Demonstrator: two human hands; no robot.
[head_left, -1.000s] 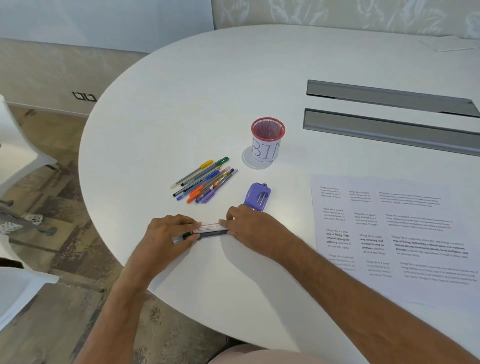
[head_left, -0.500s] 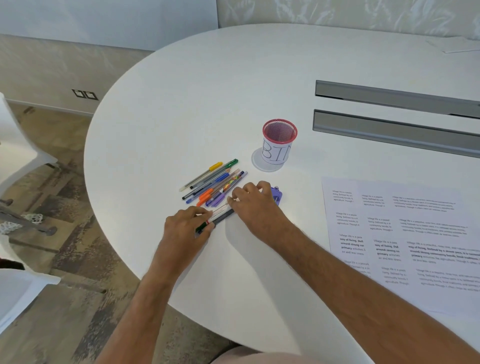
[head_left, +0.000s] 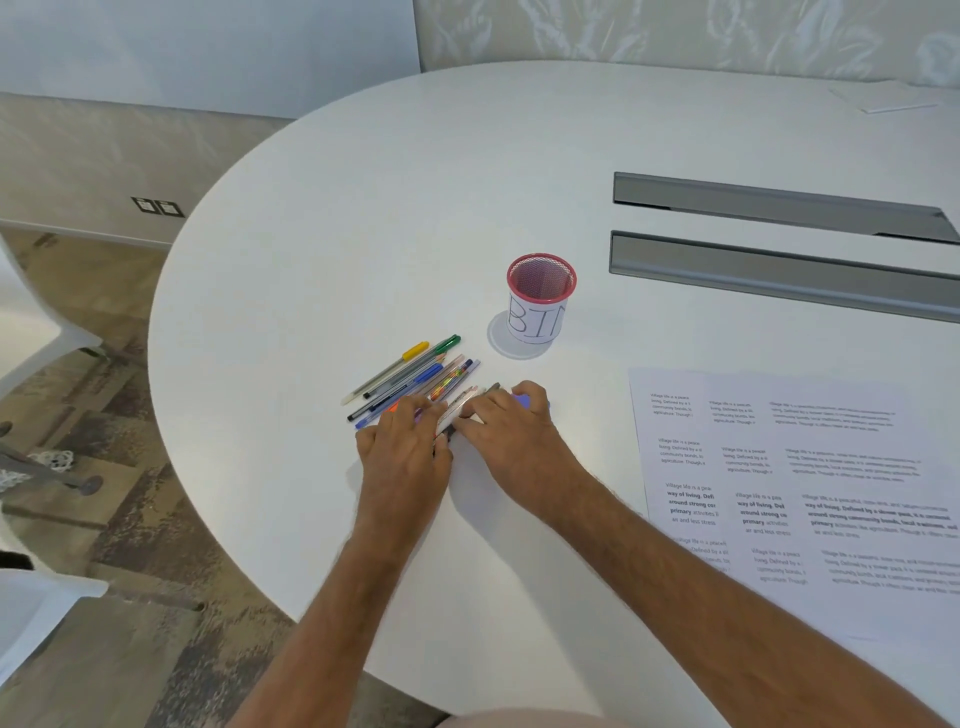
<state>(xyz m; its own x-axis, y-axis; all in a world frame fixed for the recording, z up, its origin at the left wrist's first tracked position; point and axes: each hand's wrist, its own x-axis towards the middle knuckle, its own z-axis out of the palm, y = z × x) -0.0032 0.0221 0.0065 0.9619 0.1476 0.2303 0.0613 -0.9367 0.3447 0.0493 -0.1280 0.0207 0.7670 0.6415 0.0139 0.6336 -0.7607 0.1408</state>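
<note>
pen (head_left: 460, 410): light, stiff, slick; take mid-barrel.
left grip (head_left: 408, 452): seemingly pinching its near end.
right grip (head_left: 511, 431): pinching its barrel.

Left hand (head_left: 402, 460) and right hand (head_left: 519, 441): both bare, with knuckles and tendons standing out on their backs. Left forearm (head_left: 332, 597) and right forearm (head_left: 701, 582): unsleeved and covered with fine dark hair. Strip of pale pinkish cloth (head_left: 519, 719) at the lower edge: the kind of garment cannot be told.
</note>
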